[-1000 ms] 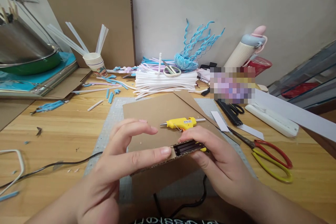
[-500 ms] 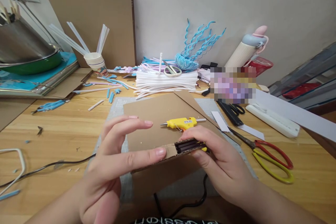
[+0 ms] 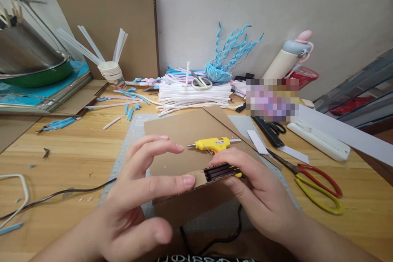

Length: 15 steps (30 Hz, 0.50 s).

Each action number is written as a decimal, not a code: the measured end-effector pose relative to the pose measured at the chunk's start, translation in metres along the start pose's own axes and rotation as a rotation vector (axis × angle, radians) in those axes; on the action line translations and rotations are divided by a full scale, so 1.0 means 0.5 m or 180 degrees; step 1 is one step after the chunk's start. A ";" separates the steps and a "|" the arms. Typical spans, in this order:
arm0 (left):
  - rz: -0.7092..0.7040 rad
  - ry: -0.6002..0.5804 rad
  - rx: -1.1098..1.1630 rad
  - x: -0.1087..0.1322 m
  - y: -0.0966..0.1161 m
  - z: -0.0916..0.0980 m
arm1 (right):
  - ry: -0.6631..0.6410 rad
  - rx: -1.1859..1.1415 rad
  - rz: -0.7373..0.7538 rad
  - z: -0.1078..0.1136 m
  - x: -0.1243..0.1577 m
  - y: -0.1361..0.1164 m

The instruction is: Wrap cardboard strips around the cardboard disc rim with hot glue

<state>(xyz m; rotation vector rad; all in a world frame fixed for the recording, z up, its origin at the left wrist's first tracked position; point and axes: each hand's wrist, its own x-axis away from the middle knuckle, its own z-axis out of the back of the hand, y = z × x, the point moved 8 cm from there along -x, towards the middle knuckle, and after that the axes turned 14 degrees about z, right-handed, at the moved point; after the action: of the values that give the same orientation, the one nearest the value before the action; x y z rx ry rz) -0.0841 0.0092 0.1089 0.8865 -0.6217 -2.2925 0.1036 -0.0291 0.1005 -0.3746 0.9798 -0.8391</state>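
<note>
Between my hands a flat cardboard box is held on edge, its narrow side facing up. Part of that side is covered by a cardboard strip; beside it, dark sticks show in an open gap. My right hand pinches the box's right end, fingers behind and thumb in front. The index fingertip of my left hand rests on the strip, while its thumb and other fingers are spread away. Behind the box, a yellow hot glue gun lies on a cardboard sheet.
Large scissors lie to the right, near a white power strip. A bundle of white pipe cleaners sits at the back, with a paper cup of glue sticks to its left. A black cord crosses the left side.
My left thumb has swung up and to the right, and the left hand's other fingers have shifted slightly right. My right hand and the box are nearly still.
</note>
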 end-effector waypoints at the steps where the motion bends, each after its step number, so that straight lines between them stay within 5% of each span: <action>1: -0.0059 -0.0047 0.0109 -0.003 0.010 0.000 | -0.0029 0.0019 0.0012 0.000 0.002 -0.001; 15: -0.0316 0.0106 -0.0412 0.012 0.043 -0.003 | -0.0072 0.0652 0.1277 -0.010 0.003 -0.081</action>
<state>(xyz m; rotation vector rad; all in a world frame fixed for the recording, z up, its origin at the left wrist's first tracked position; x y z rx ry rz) -0.0790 -0.0106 0.1183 0.9096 -0.4183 -2.3708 0.0816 -0.0556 0.1221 -0.0079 0.8987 -0.5603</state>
